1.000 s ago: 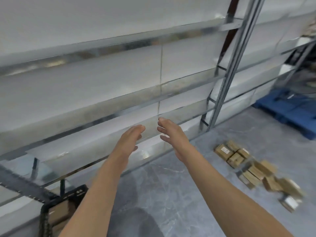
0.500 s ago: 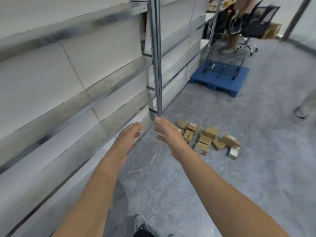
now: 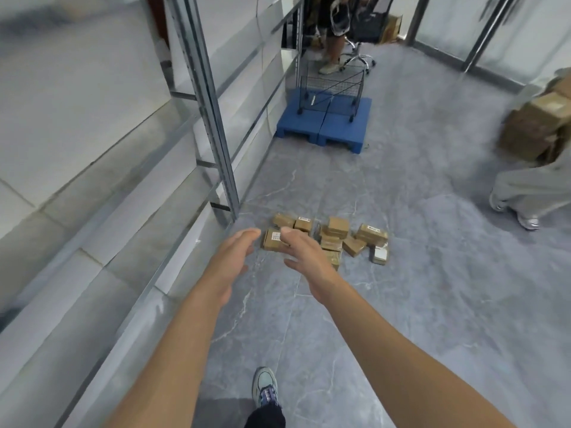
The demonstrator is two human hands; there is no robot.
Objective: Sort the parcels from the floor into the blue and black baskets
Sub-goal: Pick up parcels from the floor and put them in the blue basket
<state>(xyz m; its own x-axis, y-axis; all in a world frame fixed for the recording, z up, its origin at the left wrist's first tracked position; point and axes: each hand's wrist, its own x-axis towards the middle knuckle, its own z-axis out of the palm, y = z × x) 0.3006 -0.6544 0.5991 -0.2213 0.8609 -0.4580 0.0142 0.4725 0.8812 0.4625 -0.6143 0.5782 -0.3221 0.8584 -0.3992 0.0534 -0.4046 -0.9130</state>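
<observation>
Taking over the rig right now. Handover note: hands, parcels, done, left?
Left hand: open, holds nothing, stretched forward.
Right hand: open, holds nothing, stretched out beside it.
Parcels: a cluster of brown boxes on the grey floor ahead, near the foot of the shelf upright. Neither hand grips one.
Baskets: neither the blue nor the black one is in view.
Done: cannot tell from this view.
Left: pick up the floor pile and sort it into the baskets.
Note: another person carrying boxes stands at the right.
</observation>
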